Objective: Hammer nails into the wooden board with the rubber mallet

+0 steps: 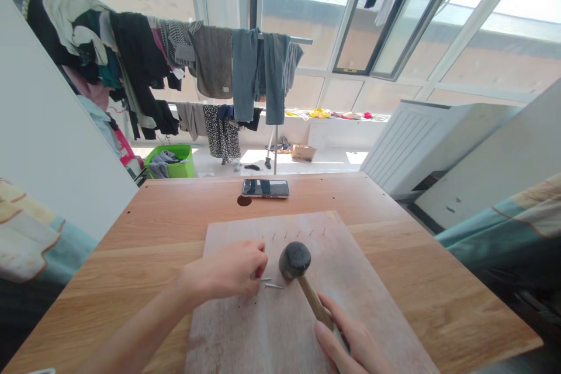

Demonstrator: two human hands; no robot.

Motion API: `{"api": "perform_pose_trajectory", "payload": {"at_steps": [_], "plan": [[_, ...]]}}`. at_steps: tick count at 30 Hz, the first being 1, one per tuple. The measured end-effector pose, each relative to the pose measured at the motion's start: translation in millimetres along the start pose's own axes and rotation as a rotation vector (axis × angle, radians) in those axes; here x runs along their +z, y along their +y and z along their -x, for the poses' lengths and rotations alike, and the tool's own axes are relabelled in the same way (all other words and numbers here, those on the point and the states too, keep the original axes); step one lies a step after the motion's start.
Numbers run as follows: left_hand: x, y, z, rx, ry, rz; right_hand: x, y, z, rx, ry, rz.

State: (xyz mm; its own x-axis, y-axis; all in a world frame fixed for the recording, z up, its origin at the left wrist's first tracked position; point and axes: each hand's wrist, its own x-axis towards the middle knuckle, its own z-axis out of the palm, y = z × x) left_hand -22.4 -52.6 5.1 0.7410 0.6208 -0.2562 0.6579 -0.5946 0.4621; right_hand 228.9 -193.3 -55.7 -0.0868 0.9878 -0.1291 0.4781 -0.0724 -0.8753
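Note:
A pale wooden board (245, 333) lies on the wooden table (166, 216). My left hand (228, 272) rests on the board with its fingers curled in a pinch beside two loose nails (272, 285). My right hand (350, 342) grips the wooden handle of a black rubber mallet (295, 260), whose head rests on the board just right of the left hand. A row of several small nails (298, 234) stands in the board beyond the mallet.
A phone (265, 188) lies flat at the table's far edge beside a dark round hole (244, 200). Behind it stand a clothes rack (245, 70) with hanging laundry and a green basket (173, 160). White panels (416, 140) lean at the right.

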Motion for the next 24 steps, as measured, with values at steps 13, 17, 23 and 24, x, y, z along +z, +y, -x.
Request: {"api": "perform_pose_trajectory", "payload": {"at_steps": [13, 17, 23, 24], "plan": [[-1.4, 1, 4, -0.040, 0.121, -0.217, 4, 15, -2, 0.051, 0.012, -0.035], [-13.3, -24, 6, -0.066, 0.206, -0.076, 6, 5, -3, 0.099, -0.030, -0.077], [-12.8, -48, 2, -0.058, 0.277, 0.020, 7, -4, 1, 0.113, 0.019, -0.102], [-11.7, -49, 1, -0.042, 0.287, 0.021, 7, -5, 2, 0.116, 0.019, -0.104]]}}
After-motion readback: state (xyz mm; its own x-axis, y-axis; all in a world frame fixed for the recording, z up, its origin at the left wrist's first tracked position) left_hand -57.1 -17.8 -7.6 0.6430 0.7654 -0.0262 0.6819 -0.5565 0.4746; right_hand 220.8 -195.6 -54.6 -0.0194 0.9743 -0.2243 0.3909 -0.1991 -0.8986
